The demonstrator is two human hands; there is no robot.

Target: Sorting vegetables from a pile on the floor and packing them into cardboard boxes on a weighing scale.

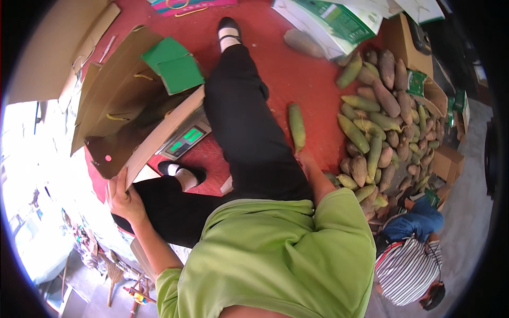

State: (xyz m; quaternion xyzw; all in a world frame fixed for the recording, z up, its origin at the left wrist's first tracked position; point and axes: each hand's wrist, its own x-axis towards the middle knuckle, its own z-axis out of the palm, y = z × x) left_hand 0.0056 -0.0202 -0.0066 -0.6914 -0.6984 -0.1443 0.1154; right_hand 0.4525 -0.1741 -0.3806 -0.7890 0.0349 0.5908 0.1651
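In my right hand (305, 158) is a long green radish (296, 127), held by its near end over the red floor, fingers closed round it and partly hidden. My left hand (125, 198) grips the near edge of an open cardboard box (154, 140), thumb and fingers on either side of the board. The box has green flaps (180, 74) folded outward and a couple of yellowish cords inside; its bottom is mostly in shadow. Beside it, partly hidden by the box wall, is a digital scale (183, 140) with a lit green display.
A large heap of green and brownish radishes (387, 132) lies to the right. White-and-green cartons (328, 26) stand at the far right. My outstretched leg (238, 116) lies between box and heap. Another person in a striped shirt (408, 267) is at the lower right.
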